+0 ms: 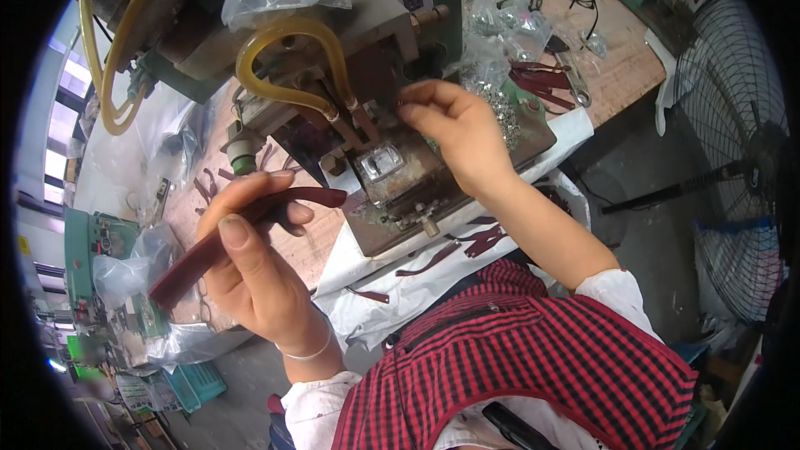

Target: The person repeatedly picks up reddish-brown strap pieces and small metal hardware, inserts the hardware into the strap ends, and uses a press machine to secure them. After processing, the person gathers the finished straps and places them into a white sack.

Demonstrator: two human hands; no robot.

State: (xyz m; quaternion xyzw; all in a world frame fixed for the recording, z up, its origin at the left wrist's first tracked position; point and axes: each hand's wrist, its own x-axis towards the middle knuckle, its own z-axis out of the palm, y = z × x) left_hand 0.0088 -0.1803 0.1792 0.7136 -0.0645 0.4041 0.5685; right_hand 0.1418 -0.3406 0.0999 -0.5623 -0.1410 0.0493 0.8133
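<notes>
head view, looking down, close over workbench [621,75]

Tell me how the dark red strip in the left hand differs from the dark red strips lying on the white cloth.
The held strip is gripped in the left hand and raised off the bench; the loose strips lie flat on the white cloth. The held strip looks thicker and nearer the camera; the loose strips look thin. Both are dark red, long and slightly curved.

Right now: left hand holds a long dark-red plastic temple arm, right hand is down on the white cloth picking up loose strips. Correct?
Not quite. The left hand does hold the long dark-red plastic temple arm, but the right hand is up at the small metal press machine, fingertips pinched at its fixture, not on the white cloth. The head view shows it.
</notes>
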